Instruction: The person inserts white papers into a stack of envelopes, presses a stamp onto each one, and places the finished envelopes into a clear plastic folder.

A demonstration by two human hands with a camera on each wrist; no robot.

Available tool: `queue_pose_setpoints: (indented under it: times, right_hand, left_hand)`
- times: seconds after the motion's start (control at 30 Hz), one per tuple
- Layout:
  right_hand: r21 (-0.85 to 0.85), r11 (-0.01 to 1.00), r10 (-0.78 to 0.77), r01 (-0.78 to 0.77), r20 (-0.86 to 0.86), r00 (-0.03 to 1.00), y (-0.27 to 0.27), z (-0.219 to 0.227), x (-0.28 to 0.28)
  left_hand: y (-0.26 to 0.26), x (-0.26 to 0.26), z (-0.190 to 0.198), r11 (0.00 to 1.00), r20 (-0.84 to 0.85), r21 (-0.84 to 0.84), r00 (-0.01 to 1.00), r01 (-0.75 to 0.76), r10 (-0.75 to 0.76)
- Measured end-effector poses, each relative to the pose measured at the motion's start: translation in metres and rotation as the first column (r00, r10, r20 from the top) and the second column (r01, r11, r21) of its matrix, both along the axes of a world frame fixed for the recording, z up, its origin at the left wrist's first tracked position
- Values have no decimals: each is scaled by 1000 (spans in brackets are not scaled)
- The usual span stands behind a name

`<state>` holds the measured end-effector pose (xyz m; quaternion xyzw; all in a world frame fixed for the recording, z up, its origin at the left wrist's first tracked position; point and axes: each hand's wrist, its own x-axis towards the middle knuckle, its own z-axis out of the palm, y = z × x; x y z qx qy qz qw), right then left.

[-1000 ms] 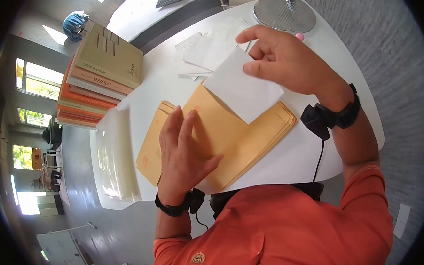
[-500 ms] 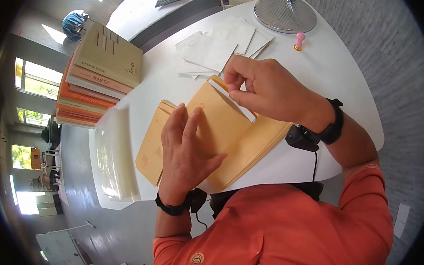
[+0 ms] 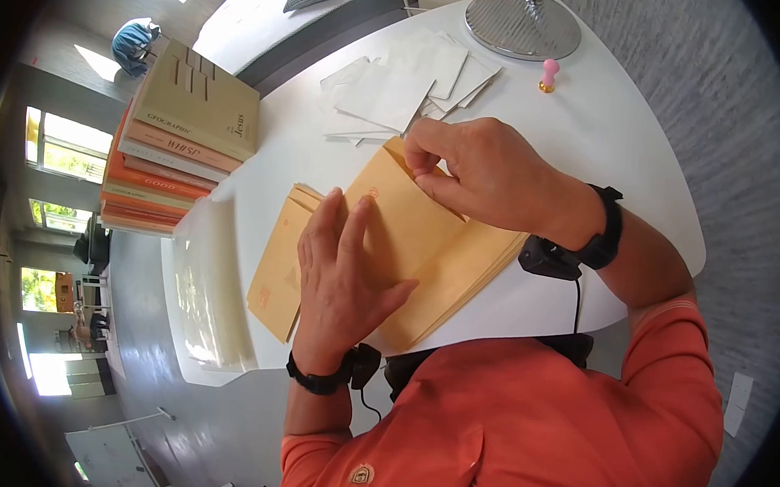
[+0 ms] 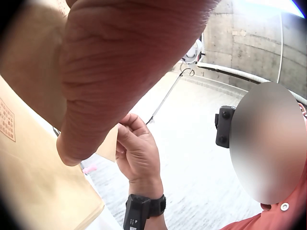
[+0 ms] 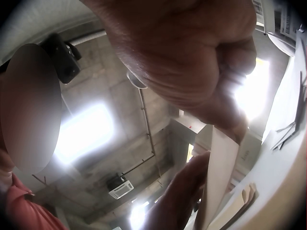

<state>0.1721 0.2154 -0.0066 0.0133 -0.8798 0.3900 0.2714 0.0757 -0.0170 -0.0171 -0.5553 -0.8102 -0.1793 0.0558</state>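
Observation:
My left hand point(image 3: 339, 272) lies flat with spread fingers on a tan paper envelope point(image 3: 392, 208), which rests on a stack of like envelopes point(image 3: 487, 258). At the envelope's upper right mouth, my right hand point(image 3: 488, 174) has its fingers curled, thumb and fingertips right at the edge. They pinch a white card point(image 5: 223, 146), most of it hidden inside the envelope and behind the hand. A red printed mark shows near the left fingertips. Past the right hand lie loose white cards point(image 3: 390, 92).
A pink-handled wax stamp point(image 3: 549, 75) stands near a round metal base point(image 3: 524, 24) on the white table point(image 3: 627, 169). Stacked books point(image 3: 182, 133) rise at the left. A clear plastic sheet point(image 3: 213, 295) lies below them. Cables run from both wrist cameras.
The white card has gone down into the envelope, from mostly outside to out of sight in the head view. My right hand moved down and left with it; the left hand stayed.

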Motion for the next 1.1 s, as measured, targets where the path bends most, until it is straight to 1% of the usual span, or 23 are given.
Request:
queue_pose_setpoints:
  times: [0.1,0.13,0.2,0.27,0.33,0.37,0.43,0.5,0.53,0.57,0.6,0.63,0.67,0.7,0.77,0.83,0.87,0.9,0.93,0.97,1.0,1.03,1.1]
  right_hand:
    - [3,1000,-24,24,-35,999,2,-2,-1]
    - [8,999,-39,40,-72,997,7,0,1]
    - [5,999,-34,35,-112,993,16,6,3]
    - [-96,991,-101,98,-21,995,22,11,6]
    - [-106,990,-92,89,-23,996,26,12,5]
    - [-109,989,-100,97,-25,995,27,11,4]
    - [-114,989,-97,97,8,995,29,10,4]
    - [-109,988,-102,106,43,994,30,10,4]
    - [-122,986,-104,114,85,991,30,9,4]
    - [-132,984,-106,123,126,986,30,9,4]
    - [-121,985,-108,124,130,986,31,8,4]
    - [-106,987,-107,123,144,984,33,6,3]
    - [-87,989,-106,121,160,981,34,3,1]
    - [-65,991,-109,121,167,980,39,2,-4]
    - [37,993,-121,116,198,973,56,-1,-21]
    - [40,992,-125,119,238,963,73,-6,-54]
    - [141,981,-168,132,282,945,79,-5,-71]
    - [240,960,-215,141,317,924,83,-6,-87]
    - [252,957,-220,145,306,926,84,-14,-101]
    - [364,914,-319,179,372,872,84,-25,-117]
    - [472,859,-419,200,422,804,80,-25,-126]
    - [479,854,-421,201,411,809,76,-28,-130]
    - [627,760,-559,172,495,665,61,-27,-129]
  left_hand:
    - [-4,-4,4,1000,-13,6,1000,-10,10]
    - [-9,-8,7,1000,-25,11,999,-25,26]
    - [-29,-30,18,989,-39,31,989,-143,144]
    - [-51,-47,37,965,-84,33,961,-261,263]
    - [-68,-57,52,940,-95,51,935,-338,341]
    - [-73,-58,56,928,-70,44,925,-370,373]
    - [-83,-68,51,928,-56,12,926,-372,372]
    - [-87,-75,36,941,-15,-34,942,-336,336]
    - [-88,-75,26,941,-10,-29,941,-338,338]
    - [-88,-73,17,938,-39,-87,942,-335,333]
    - [-87,-71,9,933,-66,-142,943,-332,325]
    - [-87,-67,2,950,-38,-102,955,-296,294]
    - [-85,-62,-1,951,-25,-90,956,-295,294]
    - [-81,-55,-4,972,7,-72,975,-223,224]
    - [-61,-32,-2,995,71,-32,993,-92,94]
    - [-35,-8,-3,995,123,-13,987,102,-100]
    - [-20,4,-5,989,172,-28,975,148,-141]
    - [-6,14,-6,981,139,-53,975,184,-176]
    - [6,22,-10,982,128,-42,976,185,-178]
    - [18,27,-16,979,134,-16,971,203,-199]
    - [27,30,-22,976,141,8,966,220,-219]
    - [33,32,-28,976,130,16,968,216,-216]
    - [41,32,-36,973,245,-70,949,219,-196]
